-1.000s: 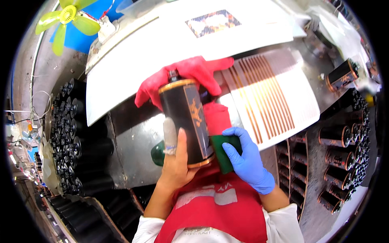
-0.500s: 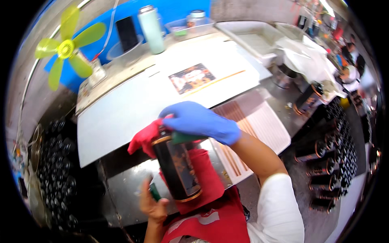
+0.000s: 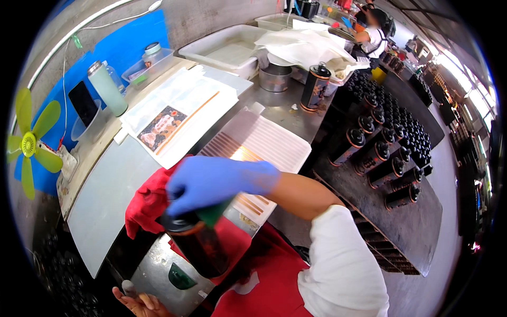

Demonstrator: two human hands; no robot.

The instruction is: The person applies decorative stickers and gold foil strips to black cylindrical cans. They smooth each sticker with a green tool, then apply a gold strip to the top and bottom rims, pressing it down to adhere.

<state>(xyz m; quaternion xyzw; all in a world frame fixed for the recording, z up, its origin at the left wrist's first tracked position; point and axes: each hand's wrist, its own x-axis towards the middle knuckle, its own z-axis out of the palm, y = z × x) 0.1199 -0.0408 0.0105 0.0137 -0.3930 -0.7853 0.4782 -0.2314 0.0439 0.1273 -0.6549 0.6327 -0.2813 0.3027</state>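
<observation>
My right hand point(image 3: 211, 182), in a blue glove, is closed over the top of a tilted black bottle point(image 3: 200, 248) with a dark, blurred pattern. Crumpled red cloth point(image 3: 145, 203) bunches beside the glove, and a green flat piece point(image 3: 216, 212) pokes out below it; how these are held is hidden. My bare left hand point(image 3: 141, 305) is at the lower edge, apart from the bottle, palm up with its fingers apart and partly curled. A grey cover sits on one fingertip. Just beyond that hand, a dark green rounded piece point(image 3: 180, 276) lies on the metal tabletop point(image 3: 158, 259).
A ribbed white tray point(image 3: 280, 142) is ahead, with printed sheets point(image 3: 206, 105) to its left. One black bottle point(image 3: 316, 87) stands near a metal pot point(image 3: 274, 77). More bottles crowd a dark table point(image 3: 417, 227) at right. A yellow-green fan point(image 3: 29, 143) is at left.
The view has swung right, bringing in more of the bottle table. My left hand has drawn down toward the lower edge, away from the bottle. The glove stays at the bottle's top.
</observation>
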